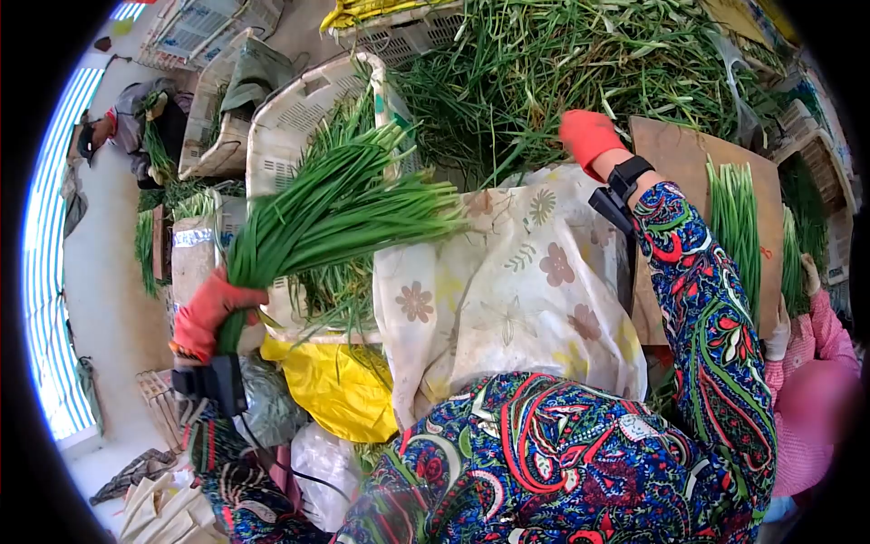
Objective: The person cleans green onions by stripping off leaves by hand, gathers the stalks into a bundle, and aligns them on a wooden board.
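Note:
My left hand, in a red glove, grips a large bunch of long green stalks by its leafy end. The pale root ends point right, above the edge of a flowered cloth over my lap. My right hand, in a red glove, is closed near the heap of loose stalks; whether anything is in it is hidden. Beneath the held bunch stands a white plastic crate with more greens inside.
A brown board at the right carries a neat bunch. A co-worker in pink sits beyond it, gloved hands near greens. Another person bends at the upper left. A yellow bag lies below the crate.

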Demonstrator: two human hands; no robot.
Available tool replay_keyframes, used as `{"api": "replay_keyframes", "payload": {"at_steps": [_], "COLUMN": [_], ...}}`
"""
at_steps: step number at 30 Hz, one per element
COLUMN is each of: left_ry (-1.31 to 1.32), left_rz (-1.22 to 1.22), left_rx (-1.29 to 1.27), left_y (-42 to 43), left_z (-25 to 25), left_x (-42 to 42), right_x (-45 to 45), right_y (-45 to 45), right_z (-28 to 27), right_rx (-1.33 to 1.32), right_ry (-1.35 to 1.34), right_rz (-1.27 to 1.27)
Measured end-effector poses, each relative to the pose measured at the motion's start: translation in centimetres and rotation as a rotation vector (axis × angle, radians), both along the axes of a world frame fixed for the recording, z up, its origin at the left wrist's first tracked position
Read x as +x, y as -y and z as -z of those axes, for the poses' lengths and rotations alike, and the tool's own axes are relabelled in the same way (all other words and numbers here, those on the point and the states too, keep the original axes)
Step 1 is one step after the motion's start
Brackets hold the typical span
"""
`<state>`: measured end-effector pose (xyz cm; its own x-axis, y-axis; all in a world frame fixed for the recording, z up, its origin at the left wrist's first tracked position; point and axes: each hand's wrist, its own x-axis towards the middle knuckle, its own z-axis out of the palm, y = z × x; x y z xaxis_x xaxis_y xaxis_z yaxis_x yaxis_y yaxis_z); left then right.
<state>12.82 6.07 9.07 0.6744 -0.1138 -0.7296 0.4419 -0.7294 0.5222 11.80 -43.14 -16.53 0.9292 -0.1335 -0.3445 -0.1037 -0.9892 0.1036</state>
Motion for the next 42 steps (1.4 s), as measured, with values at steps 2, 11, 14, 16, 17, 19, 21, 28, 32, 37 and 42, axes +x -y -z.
{"api": "replay_keyframes", "payload": {"at_steps": [2, 11, 14, 16, 17, 19, 21, 28, 32, 37, 42], "left_ry": [-0.003, 0.283, 0.474, 0.674, 0.736, 0.779, 0.625, 0.198, 0.088, -0.169, 0.03], "left_rz": [0.11, 0.221, 0.427, 0.639, 0.704, 0.833, 0.708, 0.636, -0.028, 0.037, 0.722], "left_rx": [0.095, 0.237, 0.23, 0.323, 0.427, 0.717, 0.699, -0.117, -0.435, -0.944, 0.16], "left_y": [2.0, 9.5, 7.4, 7.5, 7.4, 4.7, 4.3, 1.2, 0.2, 4.8, 7.4], "left_z": [-2.3, -7.2, -4.2, -2.3, -1.1, 2.9, 5.7, 8.9, 6.1, 16.1, 16.4], "left_x": [2.7, 0.4, -3.3, -7.2, -9.0, -12.5, -15.3, -16.9, -9.8, -6.7, -8.4], "right_x": [0.1, -7.7, -4.8, -4.8, -5.3, -6.3, -7.4, -8.2, -7.1, -5.6, -3.0], "right_y": [-0.8, -24.3, -25.9, -23.4, -22.1, -19.0, -16.7, -15.1, -18.2, -19.7, -17.1], "right_z": [0.1, -7.0, 1.8, 3.8, 5.0, 6.5, 7.2, 2.4, -2.7, -7.1, -8.1], "right_rx": [-0.032, 2.382, 2.925, 2.97, 2.956, 2.904, 2.849, 2.814, 2.897, 2.982, 3.101], "right_ry": [0.317, -1.207, -1.012, -0.774, -0.668, -0.471, -0.332, -0.241, -0.334, -0.463, -0.708], "right_rz": [0.162, 0.61, 0.872, 1.069, 1.148, 1.292, 1.359, 1.209, 1.004, 0.723, 0.355]}}
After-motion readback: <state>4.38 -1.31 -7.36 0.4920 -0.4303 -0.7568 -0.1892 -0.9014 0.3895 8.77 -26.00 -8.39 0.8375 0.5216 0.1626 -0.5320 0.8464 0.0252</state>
